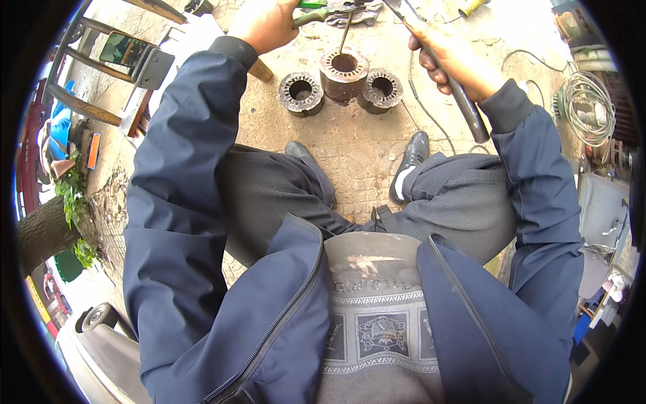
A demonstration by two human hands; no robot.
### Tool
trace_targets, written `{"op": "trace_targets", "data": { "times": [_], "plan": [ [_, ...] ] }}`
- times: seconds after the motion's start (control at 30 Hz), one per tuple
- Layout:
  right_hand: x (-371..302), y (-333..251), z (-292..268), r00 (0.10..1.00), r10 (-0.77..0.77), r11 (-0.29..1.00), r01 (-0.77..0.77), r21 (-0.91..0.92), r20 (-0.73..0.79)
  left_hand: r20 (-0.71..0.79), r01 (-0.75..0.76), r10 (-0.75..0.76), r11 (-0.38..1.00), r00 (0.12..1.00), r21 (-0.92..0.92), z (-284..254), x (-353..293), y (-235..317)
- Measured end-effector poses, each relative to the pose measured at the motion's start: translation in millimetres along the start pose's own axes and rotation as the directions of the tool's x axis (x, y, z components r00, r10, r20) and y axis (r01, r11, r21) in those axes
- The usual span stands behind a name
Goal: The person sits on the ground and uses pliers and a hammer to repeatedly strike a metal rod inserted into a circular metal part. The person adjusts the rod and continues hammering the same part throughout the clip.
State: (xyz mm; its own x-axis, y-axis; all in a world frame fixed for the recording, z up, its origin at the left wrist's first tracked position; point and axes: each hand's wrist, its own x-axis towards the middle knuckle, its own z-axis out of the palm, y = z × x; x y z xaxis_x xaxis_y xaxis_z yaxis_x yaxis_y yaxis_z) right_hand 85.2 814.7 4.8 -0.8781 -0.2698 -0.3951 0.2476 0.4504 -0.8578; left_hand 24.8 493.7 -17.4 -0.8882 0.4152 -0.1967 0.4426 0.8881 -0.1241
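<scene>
Three rusty ring-shaped motor stators stand on the concrete ground between my feet: a left one [301, 93], a taller middle one [344, 70] and a right one [381, 90]. My left hand [266, 23] grips a green-handled tool [316, 12] at the top edge. A thin rod [345, 37] slants from that tool down into the middle stator's bore. My right hand [452, 59] is closed around the dark handle of a long hammer-like tool [464, 101], its head raised above the stators and cut off by the frame edge.
A metal frame stand [128, 67] sits at the left. Coiled wire [587, 108] lies at the right, with a thin cable [424, 111] trailing over the ground. My black shoes [412, 156] rest just short of the stators. A tree trunk [44, 232] and parked vehicles are at far left.
</scene>
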Motion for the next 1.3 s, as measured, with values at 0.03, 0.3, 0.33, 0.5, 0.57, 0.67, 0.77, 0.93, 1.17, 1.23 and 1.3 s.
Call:
{"op": "trace_targets", "data": {
  "times": [0.03,0.3,0.33,0.5,0.57,0.67,0.77,0.93,1.17,1.23,1.3],
  "plan": [
    [-3.1,5.4,0.5,1.000,0.013,0.999,-0.014,0.039,0.025,-0.043,-0.075,0.082,0.986,0.996,0.152,1.5,4.1,1.8],
    [-61.8,-1.3,6.5,0.999,0.047,0.984,-0.041,0.175,-0.026,-0.196,0.101,-0.154,0.961,0.968,-0.257,27.3,9.2,-1.9],
    [-71.8,-3.9,7.8,0.997,0.066,0.978,-0.057,0.201,-0.038,-0.233,0.062,-0.128,0.961,0.964,-0.271,29.5,9.6,-1.3],
    [-118.0,-17.1,3.4,0.994,0.100,0.974,-0.088,0.207,-0.045,-0.311,0.044,-0.073,0.994,0.948,-0.101,34.1,1.4,3.5],
    [-129.2,-19.8,0.4,0.994,0.061,0.985,-0.045,0.168,-0.092,-0.393,0.016,-0.036,0.999,0.919,-0.052,32.6,-0.7,6.0],
    [-133.5,-18.3,-1.7,0.998,-0.023,0.987,0.030,0.156,-0.050,-0.334,0.051,-0.069,0.997,0.940,-0.064,28.7,-2.8,10.9],
    [-124.7,-10.7,-3.3,0.998,-0.019,0.982,0.029,0.186,-0.055,-0.341,0.081,-0.097,0.995,0.935,-0.061,22.6,-2.5,18.5],
    [-108.2,10.5,-3.7,0.998,-0.062,0.971,0.065,0.231,-0.020,-0.291,0.127,-0.157,0.985,0.944,-0.117,0.8,-6.3,43.4],
    [-106.1,21.8,-7.0,0.999,-0.033,0.977,0.034,0.211,-0.009,-0.329,0.075,-0.123,0.985,0.936,-0.156,-22.9,-19.4,56.9],
    [-106.9,16.1,-7.5,0.999,-0.027,0.984,0.031,0.177,-0.025,-0.214,0.116,-0.140,0.986,0.967,-0.122,-18.3,-12.7,46.0],
    [-105.2,5.9,-8.3,0.998,-0.005,0.992,0.013,0.123,-0.063,-0.142,0.132,-0.156,0.978,0.977,-0.163,-8.1,-2.3,30.9]
  ]
}}
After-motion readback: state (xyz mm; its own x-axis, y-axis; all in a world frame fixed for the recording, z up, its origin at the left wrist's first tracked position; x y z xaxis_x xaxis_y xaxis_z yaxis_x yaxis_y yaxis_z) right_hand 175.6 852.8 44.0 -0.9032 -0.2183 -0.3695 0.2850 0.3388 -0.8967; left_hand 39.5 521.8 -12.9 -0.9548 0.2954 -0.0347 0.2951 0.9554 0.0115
